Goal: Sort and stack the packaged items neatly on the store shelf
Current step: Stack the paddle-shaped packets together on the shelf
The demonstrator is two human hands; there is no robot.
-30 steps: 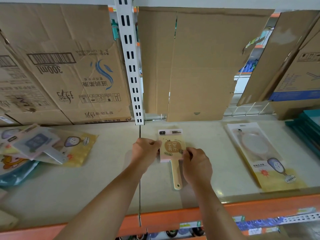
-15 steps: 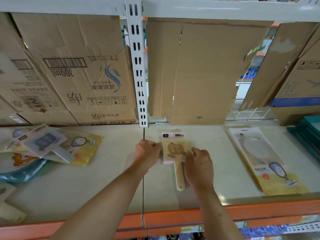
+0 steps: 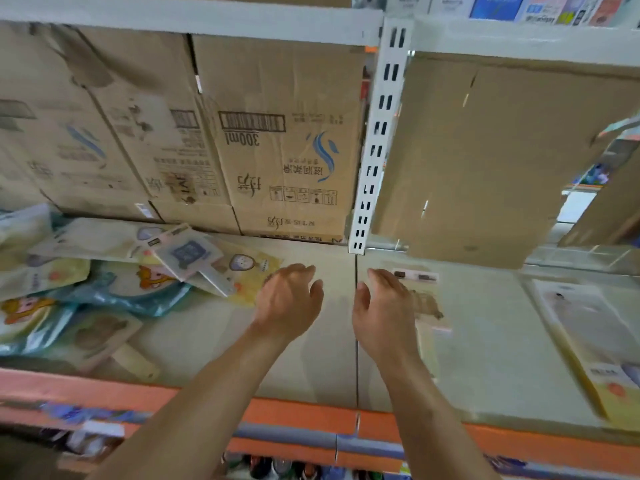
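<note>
A packaged hand mirror with a pale handle (image 3: pixel 427 303) lies flat on the cream shelf board (image 3: pixel 491 362), just right of the board seam. My right hand (image 3: pixel 382 306) hovers at its left edge, fingers relaxed and holding nothing. My left hand (image 3: pixel 289 299) hangs over bare shelf left of the seam, also empty. A loose pile of packaged mirrors and combs (image 3: pixel 114 282) lies at the left; the nearest yellow pack (image 3: pixel 249 271) is beside my left hand. Another yellow-and-clear pack (image 3: pixel 588 341) lies at the right.
Brown cardboard boxes (image 3: pixel 284 143) line the back of the shelf. A white slotted upright (image 3: pixel 379 140) stands at the seam. The shelf's front edge is an orange beam (image 3: pixel 311 420), with more goods below it.
Both hands have let go of the packaged mirror and drawn left, away from it. The view has swung left, bringing the pile of packs further into view.
</note>
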